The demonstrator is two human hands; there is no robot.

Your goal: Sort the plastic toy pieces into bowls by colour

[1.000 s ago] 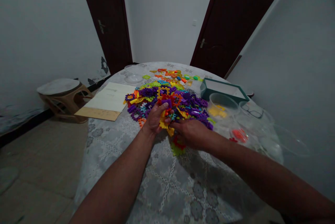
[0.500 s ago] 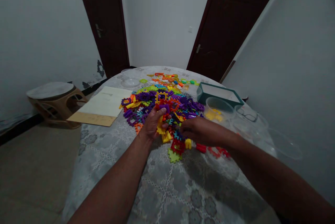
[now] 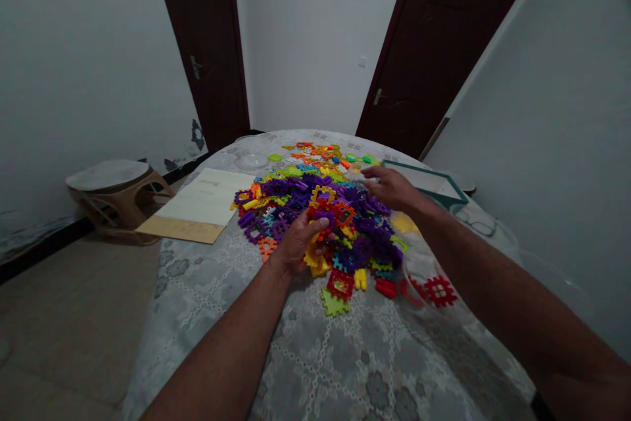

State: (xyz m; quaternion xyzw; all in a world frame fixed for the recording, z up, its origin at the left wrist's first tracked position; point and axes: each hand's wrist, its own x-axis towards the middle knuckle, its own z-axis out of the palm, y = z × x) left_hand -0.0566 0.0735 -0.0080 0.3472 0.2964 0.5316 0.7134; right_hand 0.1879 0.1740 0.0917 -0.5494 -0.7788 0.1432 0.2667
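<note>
My left hand (image 3: 298, 243) is closed round a joined cluster of interlocking plastic toy pieces (image 3: 324, 217), purple, red and yellow, with the thumb pressed on the purple part. A yellow square frame (image 3: 323, 196) shows just above this cluster; whether it is joined on I cannot tell. My right hand (image 3: 392, 188) reaches over the far right side of the pile, fingers stretched forward, with nothing visible in them. Below both hands spreads a large heap of mixed notched pieces (image 3: 296, 201), mostly purple. Red frame (image 3: 340, 284) and lime green (image 3: 335, 303) pieces lie at its near edge.
A green-rimmed box (image 3: 451, 186) stands beyond my right forearm. Clear plastic tubs, one with yellow pieces (image 3: 404, 222), and glasses (image 3: 480, 227) are partly behind that arm. Red pieces (image 3: 440, 291) lie near it. Paper (image 3: 204, 201) lies left on the patterned tablecloth (image 3: 305, 355).
My right hand has moved away from beside my left hand, up and to the right across the pile, its fingers straightening. My left hand still holds the cluster. The view has shifted slightly.
</note>
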